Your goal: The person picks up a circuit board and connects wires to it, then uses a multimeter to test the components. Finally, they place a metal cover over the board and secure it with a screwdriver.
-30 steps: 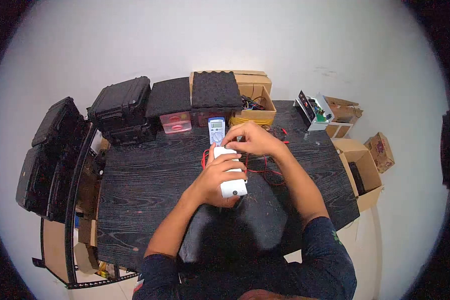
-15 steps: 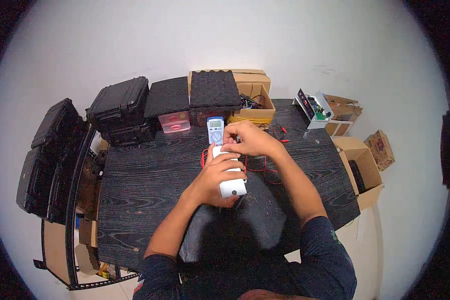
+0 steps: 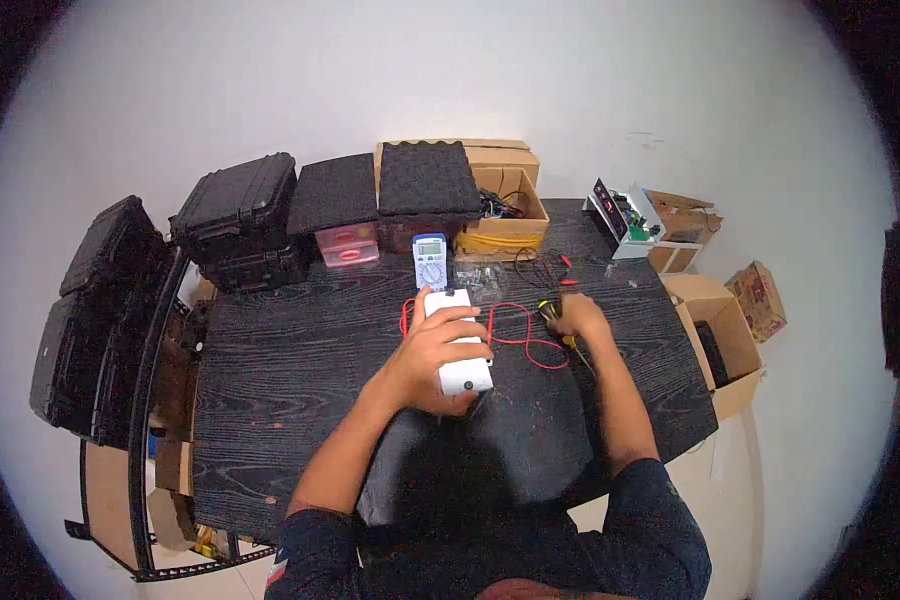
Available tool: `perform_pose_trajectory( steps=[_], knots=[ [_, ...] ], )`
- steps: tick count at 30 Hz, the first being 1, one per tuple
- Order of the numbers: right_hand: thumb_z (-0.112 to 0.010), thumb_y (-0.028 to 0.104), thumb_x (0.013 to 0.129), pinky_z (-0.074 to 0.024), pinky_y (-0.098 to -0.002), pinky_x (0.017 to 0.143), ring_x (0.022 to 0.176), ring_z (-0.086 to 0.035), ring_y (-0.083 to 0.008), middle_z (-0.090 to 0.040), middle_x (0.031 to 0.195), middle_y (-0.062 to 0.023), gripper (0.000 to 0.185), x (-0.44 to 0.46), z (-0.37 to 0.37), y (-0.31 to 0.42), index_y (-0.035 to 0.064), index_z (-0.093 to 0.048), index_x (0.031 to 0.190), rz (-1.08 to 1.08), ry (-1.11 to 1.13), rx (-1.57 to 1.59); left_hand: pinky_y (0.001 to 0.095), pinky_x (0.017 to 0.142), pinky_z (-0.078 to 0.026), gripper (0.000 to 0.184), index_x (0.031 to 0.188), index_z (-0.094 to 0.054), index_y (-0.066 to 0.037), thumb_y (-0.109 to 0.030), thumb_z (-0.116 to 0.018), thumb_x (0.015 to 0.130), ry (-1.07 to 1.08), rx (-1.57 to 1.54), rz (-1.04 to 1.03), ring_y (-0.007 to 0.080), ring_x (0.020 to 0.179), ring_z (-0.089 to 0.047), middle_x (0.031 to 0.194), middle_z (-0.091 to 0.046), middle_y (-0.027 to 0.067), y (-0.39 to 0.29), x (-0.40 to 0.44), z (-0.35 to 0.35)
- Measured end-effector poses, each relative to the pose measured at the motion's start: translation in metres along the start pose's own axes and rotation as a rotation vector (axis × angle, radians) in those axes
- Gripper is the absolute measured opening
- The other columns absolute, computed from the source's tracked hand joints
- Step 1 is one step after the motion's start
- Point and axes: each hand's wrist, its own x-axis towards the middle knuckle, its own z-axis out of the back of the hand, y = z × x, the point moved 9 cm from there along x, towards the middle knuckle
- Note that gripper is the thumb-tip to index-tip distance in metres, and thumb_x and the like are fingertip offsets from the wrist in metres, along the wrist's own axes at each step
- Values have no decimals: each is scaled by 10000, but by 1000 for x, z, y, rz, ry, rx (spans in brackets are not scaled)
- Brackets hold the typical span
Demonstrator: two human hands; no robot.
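My left hand [image 3: 432, 362] is wrapped round a white box-shaped device [image 3: 462, 374], which has a dark round spot near its lower end and a small black part at its top. My right hand [image 3: 582, 320] is closed at a yellow-and-black tool handle [image 3: 547, 311] on the right of the table; its fingertips are partly hidden. Just beyond the device lies a blue-and-white multimeter [image 3: 430, 262]. A red lead [image 3: 511, 342] loops between my two hands.
Black cases [image 3: 238, 205] and foam-topped boxes [image 3: 428, 180] line the back left. Beside them is a cardboard box [image 3: 518, 225] of cables. An opened electronic unit [image 3: 625, 222] stands back right, above an open carton [image 3: 730, 355].
My right hand has left the top of the white device and moved right and down to the yellow-and-black tool. My left hand keeps its hold on the device.
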Motion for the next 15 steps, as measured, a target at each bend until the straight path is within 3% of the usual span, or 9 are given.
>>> perform_pose_trajectory(
  steps=[4,7,9,10,11,14,15],
  knots=[
    [-804,290,818,-569,-507,939,1077,-697,-435,-725,1128,-257,451,-1,-14,-6,-7,-700,1141,7,138,-33,794,1164,-82,529,1061,-750,-228,-275,-876,549,8,-1,8,295,1347,-557,1199,-689,-19,0,1,-1],
    [-783,255,854,-565,-499,865,990,-714,-429,-735,1075,-243,379,-11,24,15,-4,-678,1110,197,96,150,794,1157,-100,533,1057,-748,-224,-266,-874,541,-7,4,-8,300,1340,-562,1192,-689,-19,-1,1,1],
    [-736,216,908,-539,-474,786,884,-710,-370,-714,948,-207,271,-23,70,43,-10,-636,1020,370,110,352,795,1151,-111,535,1056,-746,-221,-261,-872,537,-7,3,-9,304,1335,-565,1189,-689,-20,-2,2,0],
    [-676,197,968,-509,-439,728,803,-673,-288,-653,860,-149,222,-39,108,66,-3,-584,995,481,42,520,796,1148,-115,537,1056,-745,-220,-259,-871,535,3,6,-2,307,1333,-566,1188,-689,-20,-3,2,2],
    [-598,222,1036,-530,-381,665,817,-672,-206,-644,875,-99,226,-35,115,69,7,-571,1099,498,46,716,797,1145,-120,538,1055,-745,-218,-258,-870,534,12,12,4,309,1331,-567,1187,-688,-20,-4,3,2],
    [-513,266,1087,-514,-267,566,737,-661,-150,-659,1027,-61,250,-64,178,114,38,-534,1190,576,-114,1490,807,1139,-119,542,1060,-744,-219,-259,-868,534,5,8,-8,314,1332,-566,1190,-687,-19,-3,3,2],
    [-501,259,1090,-519,-265,561,731,-664,-151,-666,1013,-62,254,-65,184,118,32,-535,1201,546,-142,1471,809,1139,-118,540,1060,-744,-219,-260,-867,536,2,4,-7,315,1331,-566,1190,-687,-18,-3,3,2]
  ],
)
